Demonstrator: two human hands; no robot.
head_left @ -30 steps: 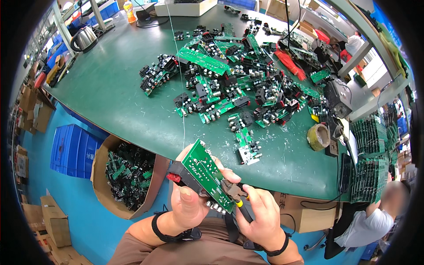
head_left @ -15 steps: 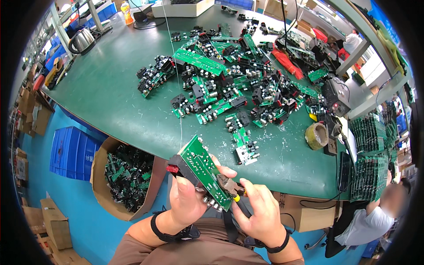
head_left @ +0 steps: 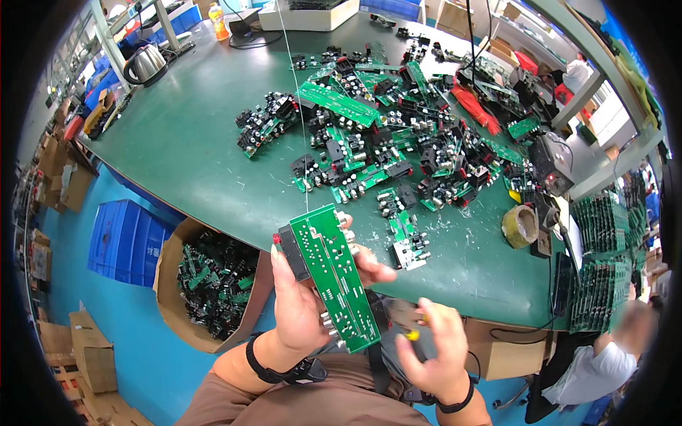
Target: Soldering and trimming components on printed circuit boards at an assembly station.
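My left hand grips a green circuit board by its edges, above my lap at the table's near edge. The soldered underside faces up; a black connector block with a red part juts from its left edge, and silvery sockets stick out at both sides. To the right of the board, my right hand is closed around a pair of cutting pliers with yellow on the handles. Motion smears the pliers, and their jaws stand apart from the board. A thin pale line hangs down behind the board's top.
Many circuit boards lie heaped on the green table. A tape roll and orange-red ties are right of them. Below left stand a carton of boards and a blue crate. A person sits at right.
My right hand has drawn the pliers off the board, right and down. The left hand has turned the board so its underside shows more fully. The whole view has shifted slightly.
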